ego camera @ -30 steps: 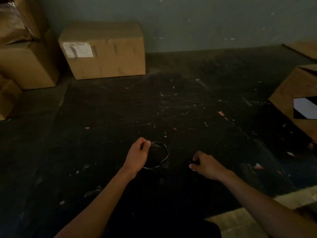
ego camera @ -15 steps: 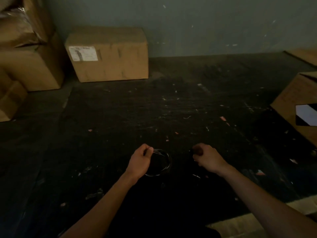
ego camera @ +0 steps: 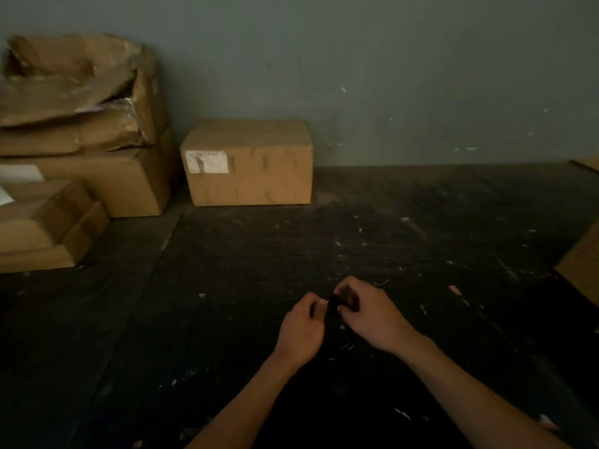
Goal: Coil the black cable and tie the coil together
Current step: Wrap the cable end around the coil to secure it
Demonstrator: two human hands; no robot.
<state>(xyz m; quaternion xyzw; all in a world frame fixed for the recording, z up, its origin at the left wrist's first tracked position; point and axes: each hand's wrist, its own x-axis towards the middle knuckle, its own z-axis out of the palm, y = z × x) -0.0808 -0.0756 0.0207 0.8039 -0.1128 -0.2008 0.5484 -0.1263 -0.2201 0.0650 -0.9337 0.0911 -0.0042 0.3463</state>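
The scene is dim. My left hand [ego camera: 301, 328] and my right hand [ego camera: 372, 314] are close together above the dark floor, fingers pinched toward each other. Between their fingertips sits a small black piece of the black cable [ego camera: 333, 303], or a tie on it; I cannot tell which. Faint glints of the coil hang below, between the two palms. Most of the coil is lost against the black floor. Both hands grip the cable.
A closed cardboard box [ego camera: 248, 163] with a white label stands against the grey wall. Stacked, torn boxes [ego camera: 81, 124] fill the left side. Another carton's edge [ego camera: 581, 264] shows at the right. The dark floor [ego camera: 227, 286] is speckled with small scraps.
My right hand has moved left to meet my left hand at the coil. The coil's open loop is no longer plainly visible. The camera has tilted up and turned left.
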